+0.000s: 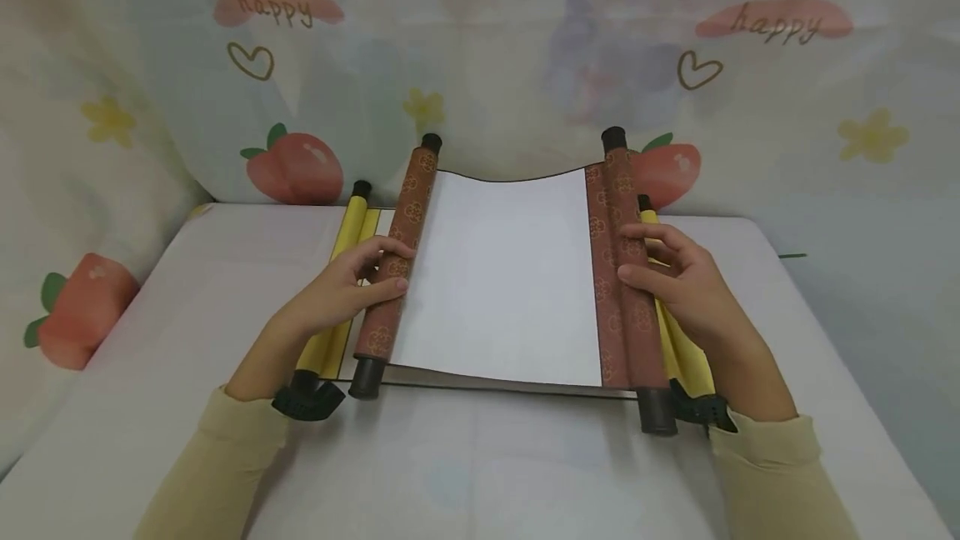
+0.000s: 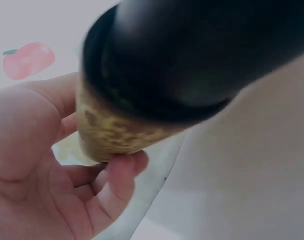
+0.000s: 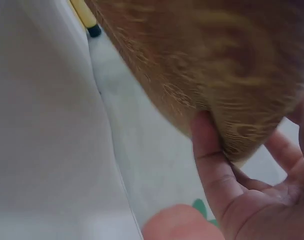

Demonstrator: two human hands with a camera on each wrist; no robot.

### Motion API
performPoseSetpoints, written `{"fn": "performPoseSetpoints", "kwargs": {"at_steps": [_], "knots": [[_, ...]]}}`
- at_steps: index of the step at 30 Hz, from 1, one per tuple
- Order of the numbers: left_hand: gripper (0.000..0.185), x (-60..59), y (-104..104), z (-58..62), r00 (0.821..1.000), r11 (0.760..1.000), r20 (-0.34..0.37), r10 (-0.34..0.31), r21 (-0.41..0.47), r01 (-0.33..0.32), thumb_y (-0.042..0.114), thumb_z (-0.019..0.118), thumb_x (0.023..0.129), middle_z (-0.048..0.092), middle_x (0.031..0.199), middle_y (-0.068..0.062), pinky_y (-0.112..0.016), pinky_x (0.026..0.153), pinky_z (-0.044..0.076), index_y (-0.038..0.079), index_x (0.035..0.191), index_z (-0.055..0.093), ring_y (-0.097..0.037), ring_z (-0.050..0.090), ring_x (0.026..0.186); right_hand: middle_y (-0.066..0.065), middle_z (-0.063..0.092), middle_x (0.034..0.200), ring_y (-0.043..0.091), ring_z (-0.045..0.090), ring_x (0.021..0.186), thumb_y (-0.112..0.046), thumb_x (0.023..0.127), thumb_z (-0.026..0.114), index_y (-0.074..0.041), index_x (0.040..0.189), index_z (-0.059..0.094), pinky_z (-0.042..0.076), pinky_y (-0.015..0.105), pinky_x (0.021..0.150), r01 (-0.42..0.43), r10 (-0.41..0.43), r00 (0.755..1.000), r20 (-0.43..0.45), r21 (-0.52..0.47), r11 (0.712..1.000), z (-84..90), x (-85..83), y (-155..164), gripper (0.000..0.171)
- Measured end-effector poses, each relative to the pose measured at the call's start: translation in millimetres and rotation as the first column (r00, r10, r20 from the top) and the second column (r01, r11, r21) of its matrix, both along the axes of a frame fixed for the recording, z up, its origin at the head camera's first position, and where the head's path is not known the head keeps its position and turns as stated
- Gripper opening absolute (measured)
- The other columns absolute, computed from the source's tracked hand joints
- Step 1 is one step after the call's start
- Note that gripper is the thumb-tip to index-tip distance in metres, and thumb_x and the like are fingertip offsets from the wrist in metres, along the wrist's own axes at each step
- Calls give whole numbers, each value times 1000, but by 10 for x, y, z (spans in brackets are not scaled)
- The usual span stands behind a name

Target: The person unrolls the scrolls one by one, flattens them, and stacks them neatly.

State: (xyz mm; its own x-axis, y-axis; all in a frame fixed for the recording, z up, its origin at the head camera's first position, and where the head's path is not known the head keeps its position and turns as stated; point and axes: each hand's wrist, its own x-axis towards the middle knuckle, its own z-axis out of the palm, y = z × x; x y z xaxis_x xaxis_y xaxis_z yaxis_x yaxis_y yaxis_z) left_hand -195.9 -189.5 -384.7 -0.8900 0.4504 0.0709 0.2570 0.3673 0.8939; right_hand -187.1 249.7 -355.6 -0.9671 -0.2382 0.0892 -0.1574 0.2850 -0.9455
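A brown patterned scroll with a white sheet [image 1: 510, 273] is spread between its two rollers, each with black end caps. My left hand [image 1: 348, 286] grips the left roller [image 1: 397, 261], thumb and fingers round its middle; the left wrist view shows that roller's black end cap [image 2: 192, 60] close up. On the other side my right hand [image 1: 678, 273] holds the right roller [image 1: 637, 307], and in the right wrist view the fingers [image 3: 212, 165] curl at the brown cloth [image 3: 232, 65]. The scroll is raised above a yellow scroll [image 1: 348, 232], whose middle it hides.
The yellow scroll's right roller [image 1: 686, 348] shows behind my right hand. Both scrolls are over a white-covered table [image 1: 480, 473]. A printed cloth [image 1: 495, 65] with peaches, hearts and flowers hangs behind. Dark straps [image 1: 307, 401] circle both wrists.
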Motion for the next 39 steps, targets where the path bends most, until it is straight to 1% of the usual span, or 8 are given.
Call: {"fn": "performPoseSetpoints", "kwargs": {"at_steps": [3,7,13,21,25,30,34,39], "knots": [[38,1,-35,25,999,1000,42,-26,18,25,19,67,97,53,124,-9,-39,76,51,13,132,56,-31,54,96,6,43,139,16,52,115,-7,96,66,-13,141,52,54,20,80,-1,4,1000,19,-144,990,-25,-24,-18,48],[35,-2,-88,36,998,999,55,-45,31,43,16,64,98,53,130,-10,-37,81,50,9,132,55,-28,52,102,6,48,133,15,53,111,-1,95,65,-10,139,54,54,20,79,-15,18,1000,13,-246,969,-46,-24,-17,47],[28,-19,-121,6,997,997,52,-61,58,58,8,47,100,53,125,-12,-30,76,44,5,127,55,-25,46,95,7,51,130,12,62,104,0,94,65,-9,139,54,56,20,77,11,-14,1000,-15,-227,974,-18,-2,17,47],[24,-31,-78,-29,999,1000,35,-31,6,30,20,70,94,54,116,-6,-37,77,48,14,114,58,-26,50,101,6,50,133,11,63,106,1,94,66,-9,139,54,56,20,76,25,-37,998,-55,-218,976,63,50,30,48],[21,-26,-82,-35,999,999,25,-31,-18,32,15,69,94,54,114,-7,-42,81,48,14,111,58,-27,49,105,8,51,131,11,66,104,3,93,65,-8,140,52,57,21,74,3,-21,997,-72,-246,969,83,67,29,50],[16,-34,-112,-41,999,999,18,-45,-22,45,13,62,97,55,113,-8,-40,82,47,12,113,56,-27,50,104,9,51,132,11,66,104,2,93,66,-6,140,51,57,22,74,37,-55,996,-70,-231,972,103,69,16,50],[18,-40,-144,-36,998,999,39,-45,-3,45,15,60,99,54,113,-8,-34,75,48,13,116,55,-25,52,95,10,51,131,12,66,104,1,93,66,-6,141,51,58,23,73,44,-63,995,-77,-233,972,105,64,24,50],[18,-49,-184,-32,997,998,52,-59,36,57,11,56,101,53,96,-13,-30,64,47,12,119,59,-22,51,73,11,50,132,13,66,104,1,94,65,-6,141,50,58,24,72,47,-67,994,-81,-227,973,100,55,29,50]]}}
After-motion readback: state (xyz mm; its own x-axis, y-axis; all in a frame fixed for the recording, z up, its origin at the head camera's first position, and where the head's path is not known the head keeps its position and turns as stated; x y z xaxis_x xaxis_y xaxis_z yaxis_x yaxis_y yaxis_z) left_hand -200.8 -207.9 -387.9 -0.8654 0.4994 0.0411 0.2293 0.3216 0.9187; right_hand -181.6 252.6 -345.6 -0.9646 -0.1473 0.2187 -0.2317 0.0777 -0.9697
